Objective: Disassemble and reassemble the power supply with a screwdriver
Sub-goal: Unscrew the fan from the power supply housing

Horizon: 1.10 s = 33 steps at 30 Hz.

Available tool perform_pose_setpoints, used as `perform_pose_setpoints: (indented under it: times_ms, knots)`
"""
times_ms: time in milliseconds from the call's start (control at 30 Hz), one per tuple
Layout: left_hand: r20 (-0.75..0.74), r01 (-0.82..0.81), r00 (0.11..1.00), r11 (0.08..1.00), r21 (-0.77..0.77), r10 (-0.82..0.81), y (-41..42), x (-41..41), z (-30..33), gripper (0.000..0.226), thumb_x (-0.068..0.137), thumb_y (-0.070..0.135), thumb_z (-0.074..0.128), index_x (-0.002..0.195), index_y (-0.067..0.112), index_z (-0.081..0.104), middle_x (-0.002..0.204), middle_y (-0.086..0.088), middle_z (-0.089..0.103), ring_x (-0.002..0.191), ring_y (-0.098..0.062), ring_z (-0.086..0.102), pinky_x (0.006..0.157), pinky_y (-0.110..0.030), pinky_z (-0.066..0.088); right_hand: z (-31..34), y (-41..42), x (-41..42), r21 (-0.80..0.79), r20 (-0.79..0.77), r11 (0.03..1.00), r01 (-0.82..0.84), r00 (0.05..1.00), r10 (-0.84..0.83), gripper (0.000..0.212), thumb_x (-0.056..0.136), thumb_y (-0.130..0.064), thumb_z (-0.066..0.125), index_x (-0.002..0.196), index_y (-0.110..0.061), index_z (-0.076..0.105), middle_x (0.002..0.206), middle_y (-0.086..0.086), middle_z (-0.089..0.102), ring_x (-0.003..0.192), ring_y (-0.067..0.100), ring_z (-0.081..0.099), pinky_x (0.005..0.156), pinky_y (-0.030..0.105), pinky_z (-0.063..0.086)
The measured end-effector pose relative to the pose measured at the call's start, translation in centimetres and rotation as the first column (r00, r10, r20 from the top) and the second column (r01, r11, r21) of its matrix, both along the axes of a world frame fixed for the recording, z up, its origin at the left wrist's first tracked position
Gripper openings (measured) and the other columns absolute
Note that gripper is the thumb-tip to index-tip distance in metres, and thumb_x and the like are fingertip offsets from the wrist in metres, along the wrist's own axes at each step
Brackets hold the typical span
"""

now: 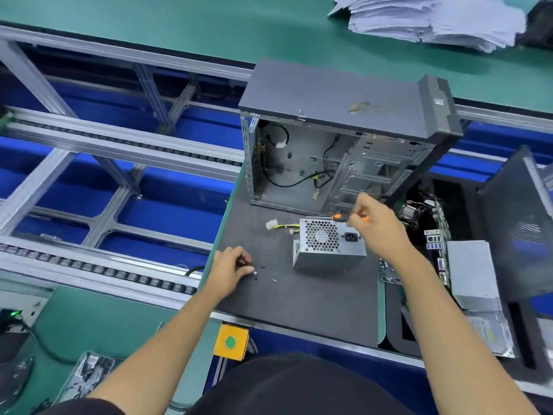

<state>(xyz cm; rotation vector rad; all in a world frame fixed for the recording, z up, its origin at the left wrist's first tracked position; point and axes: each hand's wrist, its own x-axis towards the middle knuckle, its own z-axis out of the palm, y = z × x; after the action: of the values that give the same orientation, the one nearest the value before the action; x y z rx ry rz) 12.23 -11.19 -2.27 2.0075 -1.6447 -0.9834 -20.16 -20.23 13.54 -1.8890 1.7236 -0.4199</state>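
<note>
The surface point(299, 298) is a dark grey mat with a green edge, set on a factory line: silver aluminium rails and roller tracks point(98, 271) run off to the left over blue panels, and a wide green bench top point(149, 31) stretches behind. On that far green top, up in the right corner, sits a ragged stack of papers point(425, 19). An open PC case point(338, 139) stands upright at the back of the mat, its side off, loose black and yellow cables hanging inside. Just in front of it the PSU point(327, 244) rests on the mat, fan grille and power socket facing up toward me, with its yellow wires and white plugs point(276, 226) trailing out to the left. The right hand point(377, 226) is curled round a screwdriver point(344, 217) with an orange-and-black handle, holding it level just above the PSU's back edge. The left hand point(230, 269) is down on the mat well left of the PSU, fingertips pinched together beside a few small screws point(263, 272); I cannot tell whether one is actually between the fingers. To the right of the mat a motherboard point(437, 241) stands on edge by a silver drive point(469, 274) and a dark side panel point(517, 223). At the near edge, a yellow box with a green button point(230, 342) is fixed under the rail, and a bag of parts point(86, 372) lies on the green top at lower left.
</note>
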Motion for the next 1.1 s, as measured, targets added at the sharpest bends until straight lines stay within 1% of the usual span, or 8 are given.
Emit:
perform_pose_setpoints:
  times_ms: [133, 300, 533, 600, 700, 800, 933, 1100]
  knots:
    - [0.041, 0.046, 0.998, 0.999, -0.017, -0.045, 0.6, -1.2, -1.0, 0.023, 0.087, 0.033, 0.078, 0.105, 0.021, 0.069, 0.101, 0.001, 0.059, 0.105, -0.022, 0.047, 0.091, -0.027, 0.039, -2.0, 1.5, -0.1, 0.013, 0.059, 0.995, 0.096, 0.994, -0.097, 0.005, 0.082, -0.032, 0.048, 0.082, -0.028, 0.045, 0.077, -0.018, 0.067, 0.068, 0.015, 0.056, 0.057, 0.033, 0.036]
    - [0.125, 0.134, 0.983, 0.991, -0.006, -0.132, -1.1, -3.1, -1.0, 0.025, 0.089, 0.034, 0.075, 0.109, 0.02, 0.069, 0.106, 0.0, 0.057, 0.105, -0.019, 0.047, 0.095, -0.034, 0.045, -2.6, 2.2, -0.3, 0.042, 0.109, 0.986, 0.16, 0.981, -0.164, 0.016, 0.074, -0.038, 0.045, 0.083, -0.025, 0.048, 0.082, -0.011, 0.07, 0.073, 0.021, 0.059, 0.063, 0.037, 0.042]
    - [0.24, 0.208, 0.946, 0.975, 0.072, -0.219, -3.0, -3.7, -1.6, 0.011, 0.099, 0.025, 0.062, 0.102, 0.015, 0.063, 0.108, -0.003, 0.057, 0.107, -0.023, 0.05, 0.092, -0.04, 0.045, -2.6, 2.8, -0.5, 0.047, 0.131, 0.978, 0.201, 0.97, -0.205, 0.024, 0.072, -0.044, 0.046, 0.086, -0.025, 0.05, 0.08, -0.012, 0.067, 0.064, 0.016, 0.049, 0.06, 0.035, 0.037]
    - [0.199, 0.182, 0.96, 0.979, 0.095, -0.198, -3.4, -3.8, -1.4, 0.008, 0.098, 0.022, 0.064, 0.099, 0.015, 0.065, 0.107, -0.004, 0.059, 0.106, -0.023, 0.052, 0.093, -0.038, 0.044, -2.5, 2.9, -0.4, 0.055, 0.14, 0.978, 0.202, 0.968, -0.208, 0.026, 0.071, -0.046, 0.043, 0.086, -0.026, 0.05, 0.082, -0.013, 0.069, 0.068, 0.017, 0.054, 0.061, 0.035, 0.039]
    - [-0.017, -0.006, 1.0, 0.999, 0.054, 0.007, -3.7, -3.8, -0.6, 0.011, 0.095, 0.015, 0.066, 0.087, 0.02, 0.062, 0.094, 0.0, 0.067, 0.09, -0.021, 0.063, 0.085, -0.038, 0.051, -2.2, 2.9, -0.5, 0.05, 0.164, 0.979, 0.197, 0.965, -0.203, 0.017, 0.075, -0.04, 0.045, 0.085, -0.027, 0.051, 0.082, -0.02, 0.07, 0.069, 0.007, 0.057, 0.061, 0.035, 0.039]
    - [-0.247, -0.16, 0.962, 0.976, -0.15, 0.119, -4.3, -4.2, 1.7, 0.016, 0.092, 0.014, 0.071, 0.087, 0.025, 0.062, 0.082, 0.009, 0.068, 0.08, -0.006, 0.064, 0.076, -0.02, 0.051, -1.6, 2.6, -0.6, 0.017, 0.221, 0.983, 0.182, 0.958, -0.181, 0.006, 0.077, -0.031, 0.049, 0.081, -0.027, 0.05, 0.078, -0.022, 0.071, 0.069, -0.004, 0.058, 0.059, 0.033, 0.038]
    - [-0.422, -0.119, 0.906, 0.966, -0.228, 0.012, -6.3, -5.9, 5.6, 0.025, 0.081, 0.015, 0.083, 0.093, 0.029, 0.067, 0.082, 0.01, 0.069, 0.078, -0.003, 0.065, 0.073, -0.011, 0.048, 0.0, 2.0, -0.2, 0.008, 0.254, 0.993, 0.116, 0.96, -0.114, 0.004, 0.075, -0.029, 0.052, 0.077, -0.027, 0.05, 0.074, -0.015, 0.071, 0.072, -0.002, 0.066, 0.071, 0.04, 0.051]
    - [-0.427, 0.038, 0.891, 0.963, -0.268, -0.154, -8.0, -7.6, 7.7, 0.013, 0.081, 0.013, 0.082, 0.086, 0.021, 0.074, 0.077, 0.008, 0.072, 0.071, 0.0, 0.064, 0.068, -0.008, 0.045, 1.3, 1.5, 0.3, 0.047, 0.235, 0.997, 0.058, 0.97, -0.068, 0.011, 0.072, -0.032, 0.049, 0.08, -0.025, 0.052, 0.074, -0.013, 0.072, 0.07, 0.006, 0.071, 0.082, 0.046, 0.055]
